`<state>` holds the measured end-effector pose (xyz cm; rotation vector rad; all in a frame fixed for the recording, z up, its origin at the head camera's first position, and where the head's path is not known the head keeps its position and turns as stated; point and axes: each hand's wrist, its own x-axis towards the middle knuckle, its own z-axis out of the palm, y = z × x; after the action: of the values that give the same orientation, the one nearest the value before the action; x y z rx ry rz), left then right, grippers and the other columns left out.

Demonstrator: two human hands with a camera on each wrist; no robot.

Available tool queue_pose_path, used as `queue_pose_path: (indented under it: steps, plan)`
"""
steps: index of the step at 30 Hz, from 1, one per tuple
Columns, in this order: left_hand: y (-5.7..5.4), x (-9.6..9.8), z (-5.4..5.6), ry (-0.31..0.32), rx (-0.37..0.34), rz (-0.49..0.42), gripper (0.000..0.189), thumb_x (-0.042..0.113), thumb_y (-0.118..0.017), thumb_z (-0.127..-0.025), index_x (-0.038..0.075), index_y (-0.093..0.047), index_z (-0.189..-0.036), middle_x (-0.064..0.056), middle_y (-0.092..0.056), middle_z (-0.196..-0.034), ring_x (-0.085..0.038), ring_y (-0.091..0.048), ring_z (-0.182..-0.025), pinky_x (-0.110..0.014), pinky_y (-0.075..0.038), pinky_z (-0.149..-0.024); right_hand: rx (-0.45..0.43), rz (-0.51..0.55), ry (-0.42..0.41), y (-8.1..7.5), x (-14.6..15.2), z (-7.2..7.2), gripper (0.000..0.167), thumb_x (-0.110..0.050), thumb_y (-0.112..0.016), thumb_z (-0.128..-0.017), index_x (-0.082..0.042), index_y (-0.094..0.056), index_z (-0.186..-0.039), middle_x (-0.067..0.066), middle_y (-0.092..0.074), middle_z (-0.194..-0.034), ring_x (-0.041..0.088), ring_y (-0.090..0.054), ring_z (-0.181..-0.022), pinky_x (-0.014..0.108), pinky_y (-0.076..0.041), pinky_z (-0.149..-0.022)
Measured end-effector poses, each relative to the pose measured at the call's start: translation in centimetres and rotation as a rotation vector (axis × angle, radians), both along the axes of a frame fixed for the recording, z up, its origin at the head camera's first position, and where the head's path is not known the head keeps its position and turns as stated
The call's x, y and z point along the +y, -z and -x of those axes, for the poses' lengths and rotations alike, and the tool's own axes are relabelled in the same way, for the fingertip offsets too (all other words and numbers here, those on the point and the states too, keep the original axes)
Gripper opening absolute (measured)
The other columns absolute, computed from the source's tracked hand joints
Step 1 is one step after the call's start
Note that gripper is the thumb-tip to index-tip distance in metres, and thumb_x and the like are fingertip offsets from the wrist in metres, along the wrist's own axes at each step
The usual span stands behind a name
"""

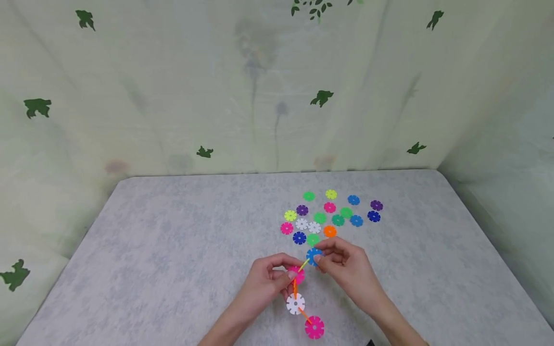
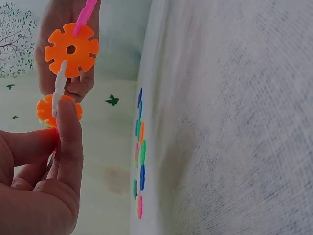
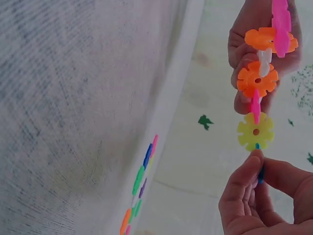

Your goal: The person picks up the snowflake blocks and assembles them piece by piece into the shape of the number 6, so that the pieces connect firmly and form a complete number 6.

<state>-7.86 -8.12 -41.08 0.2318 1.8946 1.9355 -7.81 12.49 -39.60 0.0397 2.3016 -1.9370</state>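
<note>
A chain of notched plastic discs hangs between my hands. My left hand point(image 1: 271, 278) pinches a pink disc point(image 1: 297, 275) between thumb and fingers. From it the chain runs down through an orange disc point(image 3: 257, 80), a white disc point(image 1: 295, 303), another orange disc point(image 2: 71, 50) and a pink disc point(image 1: 314, 327) at the end. On the other side a yellow disc point(image 3: 256, 132) is slotted into the held pink one. My right hand point(image 1: 346, 264) pinches a blue disc point(image 1: 312, 257) by its edge; its rim meets the yellow disc's edge.
Loose discs lie flat on the grey table point(image 1: 182, 250) beyond my hands, among them an orange disc point(image 1: 330, 231), a purple disc point(image 1: 376, 205) and a dark blue disc point(image 1: 299, 238). A pale curtain point(image 1: 173, 86) with green bird shapes hangs behind the table.
</note>
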Motion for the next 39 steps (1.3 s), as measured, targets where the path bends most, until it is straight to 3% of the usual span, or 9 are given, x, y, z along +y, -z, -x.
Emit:
queue_pose_path:
  steps: [5,12,19,22,28,33,39]
  plan:
    - [0.1,-0.1,0.0,0.018,0.059,0.081,0.018,0.001,-0.062,-0.094,-0.001,-0.07,-0.11,-0.006,-0.06,-0.065,-0.014,-0.053,-0.054,-0.021,-0.043,-0.05,0.009,-0.022,-0.061,0.1,0.3,0.2,0.019,-0.005,-0.07,-0.09,-0.002,-0.067,-0.108,0.011,-0.067,-0.087,0.033,-0.066,-0.078,0.03,-0.057,-0.071]
    - [0.0,-0.3,0.0,0.046,0.078,0.091,0.018,-0.002,-0.058,-0.094,0.0,-0.07,-0.107,-0.005,-0.057,-0.06,-0.017,-0.05,-0.052,-0.019,-0.036,-0.045,0.005,0.008,-0.157,0.7,0.8,0.7,0.019,-0.01,-0.069,-0.092,0.0,-0.067,-0.108,0.013,-0.068,-0.09,0.029,-0.066,-0.075,0.034,-0.057,-0.071]
    - [-0.2,-0.2,0.3,0.049,0.067,0.051,0.035,-0.009,-0.05,-0.087,0.005,-0.062,-0.117,-0.011,-0.057,-0.096,-0.019,-0.056,-0.052,-0.029,-0.052,-0.052,0.002,0.067,-0.161,1.2,0.6,0.7,0.026,-0.012,-0.068,-0.094,0.002,-0.065,-0.116,0.015,-0.068,-0.096,0.036,-0.066,-0.081,0.036,-0.057,-0.075]
    - [-0.1,0.1,0.2,0.024,0.015,0.014,0.032,-0.005,-0.053,-0.09,0.004,-0.057,-0.121,-0.012,-0.054,-0.099,-0.02,-0.059,-0.052,-0.034,-0.055,-0.054,0.006,0.075,-0.156,1.4,0.3,0.5,0.03,-0.013,-0.068,-0.094,0.0,-0.065,-0.12,0.016,-0.067,-0.098,0.04,-0.064,-0.084,0.036,-0.056,-0.078]
    - [0.2,0.7,0.1,-0.043,-0.102,-0.039,0.026,0.018,-0.063,-0.097,0.004,-0.059,-0.119,-0.013,-0.058,-0.098,-0.023,-0.062,-0.049,-0.038,-0.056,-0.051,0.043,0.072,-0.182,1.7,-0.1,0.2,0.032,-0.017,-0.069,-0.093,-0.005,-0.067,-0.123,0.012,-0.068,-0.102,0.04,-0.065,-0.086,0.034,-0.056,-0.08]
    - [0.6,0.9,0.1,-0.061,-0.115,-0.062,0.026,0.024,-0.066,-0.096,0.001,-0.063,-0.109,-0.012,-0.058,-0.099,-0.018,-0.058,-0.046,-0.034,-0.054,-0.047,0.052,0.121,-0.239,1.9,-0.3,0.1,0.033,-0.014,-0.068,-0.094,-0.004,-0.065,-0.125,0.012,-0.067,-0.109,0.042,-0.065,-0.091,0.033,-0.056,-0.081]
    - [0.6,0.5,0.4,-0.152,-0.108,-0.002,0.025,0.022,-0.07,-0.092,-0.002,-0.068,-0.1,-0.008,-0.065,-0.083,-0.014,-0.054,-0.059,-0.027,-0.05,-0.051,0.004,0.112,-0.232,2.0,0.1,0.5,0.037,-0.014,-0.07,-0.092,-0.002,-0.064,-0.126,0.015,-0.064,-0.109,0.037,-0.067,-0.095,0.032,-0.056,-0.082]
